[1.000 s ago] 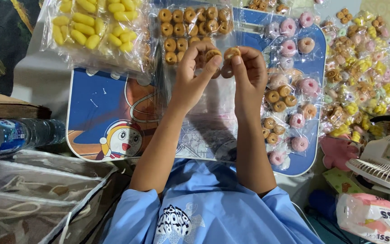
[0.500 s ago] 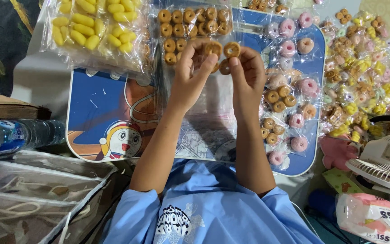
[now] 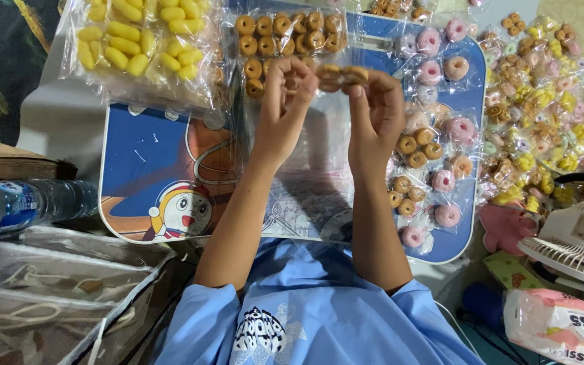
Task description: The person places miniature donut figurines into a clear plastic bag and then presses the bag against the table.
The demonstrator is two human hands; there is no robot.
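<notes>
Both hands are raised over the blue cartoon tray (image 3: 170, 162). The left hand (image 3: 285, 94) and right hand (image 3: 373, 108) are pinching two small brown ring cookies (image 3: 341, 76) between fingertips — the grip should be staying light, keeping them level above the clear bag (image 3: 305, 182).

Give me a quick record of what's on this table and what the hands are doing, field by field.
Left hand: pinching a clear bag
Right hand: holding brown ring snacks
Surface: blue cartoon tray
Upper left: bag of yellow snacks
Right: pile of small wrapped sweets
Far left: water bottle
Lower right: white fan
</notes>
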